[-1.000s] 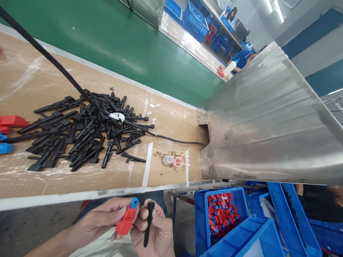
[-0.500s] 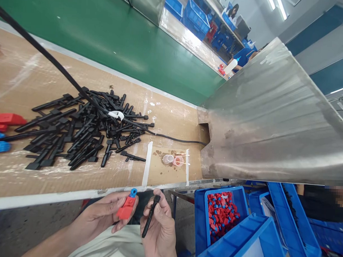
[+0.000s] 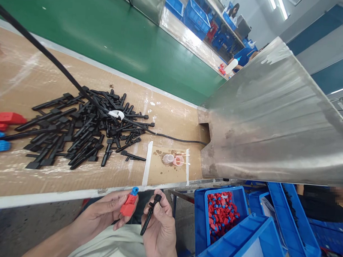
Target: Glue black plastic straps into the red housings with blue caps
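Note:
Below the table's front edge, my left hand (image 3: 105,210) grips a red part (image 3: 128,205) topped by a blue piece (image 3: 134,191). Beside it on the right, my right hand (image 3: 161,225) pinches a slim black part (image 3: 149,214), tilted, its blocky end up. The two parts do not touch. On the cardboard-covered table (image 3: 124,179) lies a heap of black parts (image 3: 87,129). Two small cups (image 3: 173,159) with thin sticks stand between white tape strips.
A black cable (image 3: 58,64) crosses the heap towards a slanted metal panel (image 3: 273,120). Blue crates stand at lower right, one (image 3: 199,219) holding red and blue parts (image 3: 221,214). Red and blue pieces (image 3: 7,119) lie at far left. People sit in the background.
The red part has turned slightly and shifted a little up and right in my left hand. The black part has tilted slightly in my right hand.

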A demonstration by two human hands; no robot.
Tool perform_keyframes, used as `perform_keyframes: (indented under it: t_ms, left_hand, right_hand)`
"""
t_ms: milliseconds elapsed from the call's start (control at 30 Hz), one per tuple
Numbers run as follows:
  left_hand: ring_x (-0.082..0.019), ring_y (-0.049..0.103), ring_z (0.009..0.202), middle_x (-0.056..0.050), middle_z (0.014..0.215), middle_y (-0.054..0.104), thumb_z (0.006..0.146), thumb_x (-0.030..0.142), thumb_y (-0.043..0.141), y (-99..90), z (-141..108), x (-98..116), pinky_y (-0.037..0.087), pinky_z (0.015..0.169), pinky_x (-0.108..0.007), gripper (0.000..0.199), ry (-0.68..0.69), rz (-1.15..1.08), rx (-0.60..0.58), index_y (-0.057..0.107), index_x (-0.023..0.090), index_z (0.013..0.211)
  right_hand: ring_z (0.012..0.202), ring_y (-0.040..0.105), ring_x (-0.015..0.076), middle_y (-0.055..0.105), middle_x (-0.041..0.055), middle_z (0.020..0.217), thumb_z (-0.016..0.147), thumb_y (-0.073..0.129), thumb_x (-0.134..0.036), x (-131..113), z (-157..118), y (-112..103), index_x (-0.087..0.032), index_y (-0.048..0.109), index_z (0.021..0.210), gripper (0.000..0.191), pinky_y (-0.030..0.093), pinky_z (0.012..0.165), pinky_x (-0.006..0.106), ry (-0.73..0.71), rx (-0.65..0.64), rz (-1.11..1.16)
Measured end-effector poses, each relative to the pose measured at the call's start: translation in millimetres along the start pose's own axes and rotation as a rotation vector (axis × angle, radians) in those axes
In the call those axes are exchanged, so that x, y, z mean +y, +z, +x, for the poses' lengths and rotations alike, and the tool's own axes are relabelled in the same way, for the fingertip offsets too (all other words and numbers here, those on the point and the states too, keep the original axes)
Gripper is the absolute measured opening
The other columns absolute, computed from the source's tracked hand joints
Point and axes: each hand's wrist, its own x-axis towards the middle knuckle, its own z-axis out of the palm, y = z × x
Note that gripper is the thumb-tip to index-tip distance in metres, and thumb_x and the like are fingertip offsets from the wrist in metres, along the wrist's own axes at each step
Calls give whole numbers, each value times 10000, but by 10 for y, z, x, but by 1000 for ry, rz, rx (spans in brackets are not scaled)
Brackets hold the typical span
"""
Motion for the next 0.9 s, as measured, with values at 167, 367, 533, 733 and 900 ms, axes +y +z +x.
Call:
perform_keyframes:
  t_ms: [167, 367, 533, 733, 900]
  left_hand:
    - [-112, 440, 500, 0, 580, 572, 634, 791, 991, 15, 4, -13, 403, 483, -216, 668, 15, -9, -5, 792, 163, 746]
    - [-123, 449, 532, -12, 640, 583, 661, 788, 983, 60, -22, 26, 391, 477, -220, 644, 51, 48, -113, 824, 173, 768]
    - [-137, 444, 575, -28, 669, 588, 750, 768, 940, 96, -36, 87, 368, 509, -237, 611, 76, 81, -234, 853, 165, 793]
    - [-156, 488, 591, -60, 709, 631, 763, 747, 937, 55, -25, 50, 390, 521, -251, 622, 84, 63, -297, 885, 140, 890]
    - [-119, 434, 497, -22, 613, 590, 788, 756, 911, 35, -54, 10, 341, 469, -236, 591, 47, 8, -286, 885, 168, 842]
  right_hand:
    - [627, 745, 68, 822, -43, 727, 487, 1184, -312, -5, 7, 4, -241, 888, 921, 530, 582, 623, 136, -8, -9, 16]
    - [641, 751, 67, 835, -29, 751, 519, 1175, -310, -18, -17, 6, -236, 894, 919, 494, 584, 650, 137, -35, -61, -33]
    - [616, 730, 74, 834, 0, 759, 538, 1163, -345, -2, -60, -19, -232, 903, 926, 480, 560, 619, 143, -74, -98, -113]
    - [622, 683, 87, 822, 29, 738, 531, 1149, -424, 32, -83, -50, -218, 911, 901, 485, 534, 641, 174, -138, -126, -211]
    - [564, 635, 74, 803, 31, 680, 555, 1137, -471, 44, -73, -63, -199, 915, 907, 498, 534, 650, 190, -120, -168, -228]
